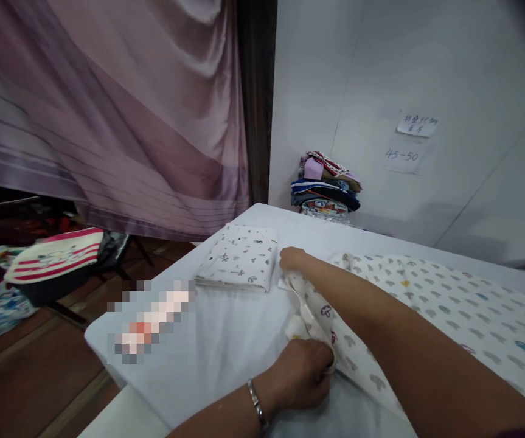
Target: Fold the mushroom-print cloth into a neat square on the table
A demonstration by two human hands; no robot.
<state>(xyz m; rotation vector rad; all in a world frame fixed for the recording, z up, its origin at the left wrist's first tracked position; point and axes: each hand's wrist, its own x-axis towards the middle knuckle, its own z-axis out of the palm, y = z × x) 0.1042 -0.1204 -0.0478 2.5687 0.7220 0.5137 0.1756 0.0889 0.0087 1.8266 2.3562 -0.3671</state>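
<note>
A white cloth with grey, yellow, blue and purple prints (426, 298) lies spread over the right part of the table, its left end bunched up. My left hand (305, 374), with a silver bracelet at the wrist, is closed on the near corner of that end. Reaching across the cloth, my right hand (293, 258) is closed at its far corner; the fingertips are mostly hidden. Just left of my right hand lies a folded white cloth with small dark prints (244, 258), flat on the table.
The white-covered table (162, 377) ends at the left above a tiled floor. A pile of folded clothes (326, 185) stands against the white wall at the back. A pinkish curtain (166, 109) hangs at the left. Beside it, a chair holds a striped cloth (56, 255). A patch on the table is pixelated.
</note>
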